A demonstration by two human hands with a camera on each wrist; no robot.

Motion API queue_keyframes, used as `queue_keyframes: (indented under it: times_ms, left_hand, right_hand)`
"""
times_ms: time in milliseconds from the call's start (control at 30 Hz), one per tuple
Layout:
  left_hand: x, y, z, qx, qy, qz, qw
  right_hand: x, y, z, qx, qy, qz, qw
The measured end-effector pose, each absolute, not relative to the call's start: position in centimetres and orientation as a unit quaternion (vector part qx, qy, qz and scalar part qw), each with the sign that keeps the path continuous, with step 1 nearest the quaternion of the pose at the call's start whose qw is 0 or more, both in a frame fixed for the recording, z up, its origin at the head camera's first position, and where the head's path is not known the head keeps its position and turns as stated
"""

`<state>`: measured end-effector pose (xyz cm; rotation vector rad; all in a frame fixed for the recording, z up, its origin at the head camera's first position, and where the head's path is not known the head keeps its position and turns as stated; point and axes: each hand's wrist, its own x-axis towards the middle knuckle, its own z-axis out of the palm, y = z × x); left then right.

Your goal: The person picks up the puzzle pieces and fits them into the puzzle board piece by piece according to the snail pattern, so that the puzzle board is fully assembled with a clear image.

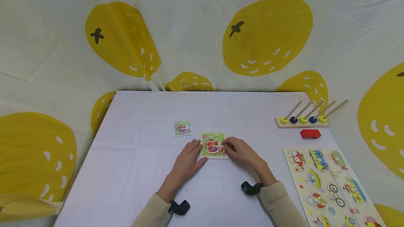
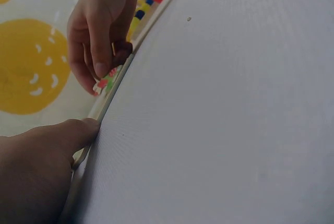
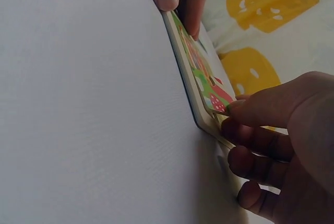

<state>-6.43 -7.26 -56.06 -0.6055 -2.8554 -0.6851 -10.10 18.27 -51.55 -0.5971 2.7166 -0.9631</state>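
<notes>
My left hand (image 1: pixel 187 158) lies along the left side of a small square wooden puzzle board (image 1: pixel 214 157), its fingers fairly straight and the thumb against the near edge. At the board's right side my right hand (image 1: pixel 240 150) pinches a puzzle piece (image 3: pixel 219 101), green with a red white-dotted shape, between thumb and index finger. One corner of that piece stands slightly above the board's rim in the right wrist view. The board carries a red, green and purple picture, partly covered by the right fingers. Behind it, to the left, lies a smaller picture card (image 1: pixel 182 128) with a similar design.
On the right of the white table (image 1: pixel 132 171), a peg stand (image 1: pixel 301 126) holds yellow and dark blue beads. Before it sits a red block (image 1: pixel 310 134). A large vehicle puzzle board (image 1: pixel 304 185) lies near the right edge. A lemon-patterned cloth (image 1: pixel 189 38) hangs behind.
</notes>
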Motion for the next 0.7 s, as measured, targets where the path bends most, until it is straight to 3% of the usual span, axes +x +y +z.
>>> queue_keyframes:
  times_ms: [700]
  left_hand:
    - [-6.42, -7.26, -56.08, -0.202, -0.950, -0.225, 0.075]
  right_hand:
    - [-10.02, 17.55, -52.48, -0.204, 0.928, -0.306, 0.065]
